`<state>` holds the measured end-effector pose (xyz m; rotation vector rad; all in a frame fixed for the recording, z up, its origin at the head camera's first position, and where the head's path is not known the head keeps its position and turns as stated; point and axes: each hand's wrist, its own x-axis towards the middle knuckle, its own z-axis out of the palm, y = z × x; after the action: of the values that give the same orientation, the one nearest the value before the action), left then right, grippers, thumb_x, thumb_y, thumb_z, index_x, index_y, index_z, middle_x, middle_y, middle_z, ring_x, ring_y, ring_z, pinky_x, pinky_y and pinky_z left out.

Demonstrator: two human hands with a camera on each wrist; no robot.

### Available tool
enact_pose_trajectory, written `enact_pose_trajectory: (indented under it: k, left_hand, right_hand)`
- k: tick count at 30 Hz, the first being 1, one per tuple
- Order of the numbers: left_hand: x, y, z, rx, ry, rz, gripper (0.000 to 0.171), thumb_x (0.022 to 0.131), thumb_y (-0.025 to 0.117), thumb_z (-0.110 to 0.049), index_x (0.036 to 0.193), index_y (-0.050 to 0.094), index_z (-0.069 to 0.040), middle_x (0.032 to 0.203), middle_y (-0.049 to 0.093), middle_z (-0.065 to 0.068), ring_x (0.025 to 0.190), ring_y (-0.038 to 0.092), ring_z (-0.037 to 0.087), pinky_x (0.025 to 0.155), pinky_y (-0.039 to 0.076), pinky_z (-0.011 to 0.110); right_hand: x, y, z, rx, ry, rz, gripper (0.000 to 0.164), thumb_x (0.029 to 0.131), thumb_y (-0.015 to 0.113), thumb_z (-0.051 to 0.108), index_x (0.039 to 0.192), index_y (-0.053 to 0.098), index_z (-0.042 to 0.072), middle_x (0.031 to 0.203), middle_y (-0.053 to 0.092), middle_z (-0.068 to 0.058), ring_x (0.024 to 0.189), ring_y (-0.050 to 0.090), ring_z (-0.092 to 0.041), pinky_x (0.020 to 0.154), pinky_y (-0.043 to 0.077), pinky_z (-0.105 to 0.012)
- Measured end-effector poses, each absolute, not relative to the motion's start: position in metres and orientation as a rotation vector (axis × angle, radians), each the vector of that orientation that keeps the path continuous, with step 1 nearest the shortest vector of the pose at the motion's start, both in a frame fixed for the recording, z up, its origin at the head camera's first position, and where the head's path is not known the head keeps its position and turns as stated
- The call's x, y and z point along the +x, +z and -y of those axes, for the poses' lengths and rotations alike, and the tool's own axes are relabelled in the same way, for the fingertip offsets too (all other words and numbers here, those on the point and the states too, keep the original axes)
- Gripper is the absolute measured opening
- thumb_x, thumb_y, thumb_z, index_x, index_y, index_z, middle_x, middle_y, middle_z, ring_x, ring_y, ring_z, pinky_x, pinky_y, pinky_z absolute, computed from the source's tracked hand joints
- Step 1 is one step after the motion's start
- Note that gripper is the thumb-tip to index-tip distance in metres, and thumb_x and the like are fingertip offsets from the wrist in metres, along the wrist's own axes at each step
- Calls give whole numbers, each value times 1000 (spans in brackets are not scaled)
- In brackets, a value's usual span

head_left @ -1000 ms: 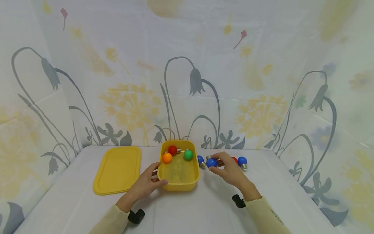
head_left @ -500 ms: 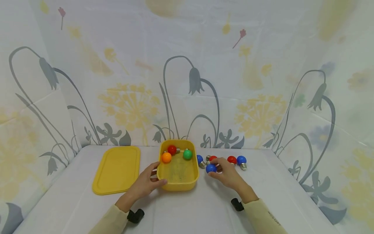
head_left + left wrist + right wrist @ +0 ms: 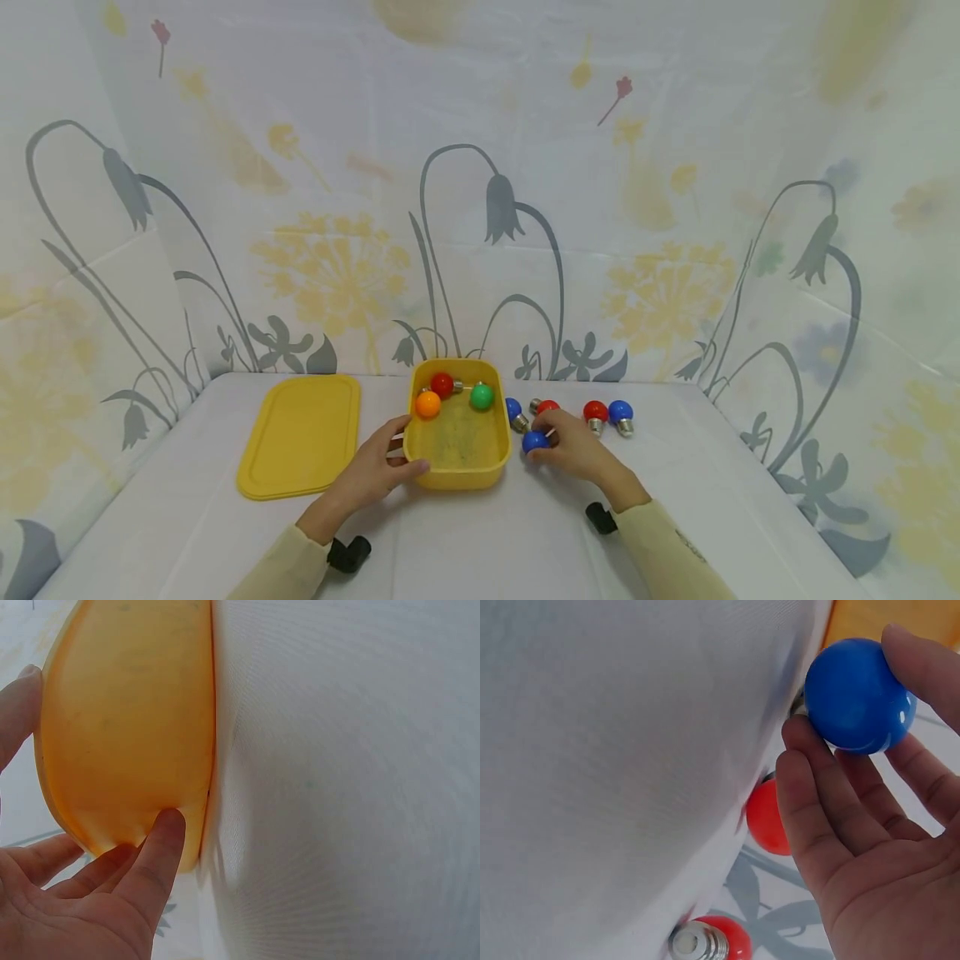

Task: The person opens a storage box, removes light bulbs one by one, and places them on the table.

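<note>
In the head view my right hand pinches a blue light bulb low over the table, just right of a yellow plastic box. The right wrist view shows the blue bulb between thumb and fingertips, its metal base mostly hidden. My left hand holds the box's near left corner, thumb at the front and fingers along the side. The left wrist view has those fingers on the outer wall of the box. Inside the box lie a red bulb, an orange bulb and a green bulb.
A flat yellow lid lies left of the box. Another blue bulb is close to the box's right side. Behind my right hand are a red bulb, a second red bulb and a blue bulb. Patterned cloth rises behind.
My right hand has moved down and slightly left toward the near side with the blue bulb, uncovering the red bulbs behind it. My left hand stays on the box.
</note>
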<state>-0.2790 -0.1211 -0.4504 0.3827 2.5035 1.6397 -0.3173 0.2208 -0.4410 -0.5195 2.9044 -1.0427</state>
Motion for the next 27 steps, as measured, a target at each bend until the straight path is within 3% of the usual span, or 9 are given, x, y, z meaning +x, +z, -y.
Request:
enact_pose_trajectory:
  k: [15,27]
  left_hand:
    - [-277,-449,121,376,1649,-2496,85,81,78,-27,148,29,-7,146,37,16,119,53,32,92,51,38]
    - [-277,-449,121,359,1645,-2501,85,81,77,-27,148,29,-8,146,37,16,118,54,31,92,51,39]
  right_hand:
    - [-321,-439,-222,-504,-987,-2858,33,77,81,24,102,61,18,100,59,2,85,56,-17,74,54,-28]
    - [-321,-439,-224,-484,-984,-2853,40,77,81,28,110,62,15,99,60,2,88,57,-17,75,55,-30]
